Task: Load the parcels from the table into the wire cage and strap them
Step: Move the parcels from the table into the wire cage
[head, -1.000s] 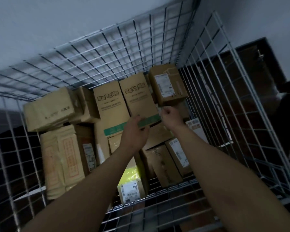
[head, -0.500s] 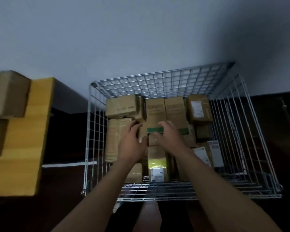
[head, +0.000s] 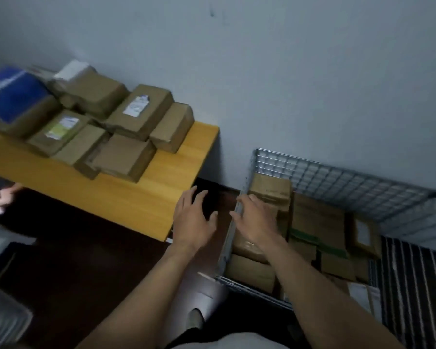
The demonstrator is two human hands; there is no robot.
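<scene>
Worktop [head: 126, 197] at left against wall [head: 287, 71], parcels [head: 126, 157] piled on its far side. Wire cage [head: 363, 187] to its right, floor [head: 86, 248] gap between. Caged parcels [head: 317, 222] packed inside. Left hand [head: 194, 220] over gap, right hand [head: 257, 222] over cage's left rim.

A yellow wooden table [head: 141, 200] stands against the wall [head: 287, 71]. Brown cardboard parcels [head: 125, 157] lie clustered on its far side, some stacked, with a blue package [head: 13, 96] at the left end.
</scene>
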